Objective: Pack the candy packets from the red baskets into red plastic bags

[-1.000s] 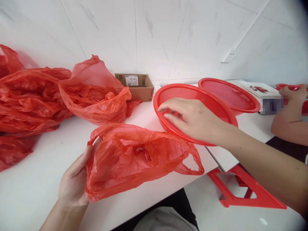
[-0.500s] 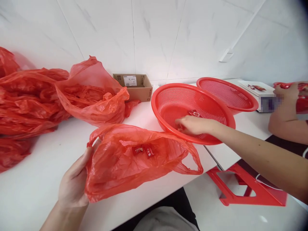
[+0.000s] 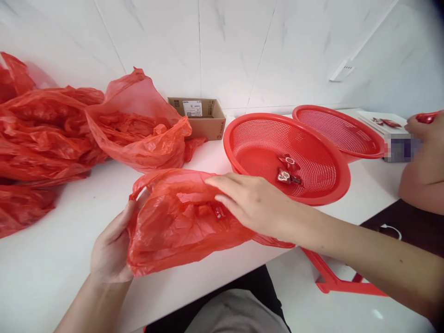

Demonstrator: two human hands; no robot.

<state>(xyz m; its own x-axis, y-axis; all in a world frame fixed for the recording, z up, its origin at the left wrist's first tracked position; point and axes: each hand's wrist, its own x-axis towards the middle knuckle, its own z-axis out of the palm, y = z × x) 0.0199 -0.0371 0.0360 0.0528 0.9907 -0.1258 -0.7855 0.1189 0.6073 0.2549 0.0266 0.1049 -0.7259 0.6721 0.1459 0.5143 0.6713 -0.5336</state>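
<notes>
My left hand (image 3: pixel 113 247) grips the left side of a thin red plastic bag (image 3: pixel 166 240), holding its mouth open above the table. Inside the bag a small red wrapped packet (image 3: pixel 219 211) shows; other contents are hidden by my right hand and the folds. My right hand (image 3: pixel 251 201) is over the bag's mouth, palm down, fingers stretched out and apart from the thumb, with nothing seen between them. Just beyond it stands a red perforated basket (image 3: pixel 342 185) with a few small wrapped packets (image 3: pixel 283 175) at its bottom.
Heaps of red plastic bags (image 3: pixel 45 129) lie at the left, with an opened red bag of folded bags (image 3: pixel 138 148) beside them. A cardboard box (image 3: pixel 208 127) stands by the wall. Behind the basket are a second red basket (image 3: pixel 347 134) and a co-worker's arm (image 3: pixel 421 171). Below is a red stool (image 3: pixel 329 273).
My right hand has moved left out of the basket to above the bag's mouth, and its fingers have opened. My left hand keeps its hold on the bag.
</notes>
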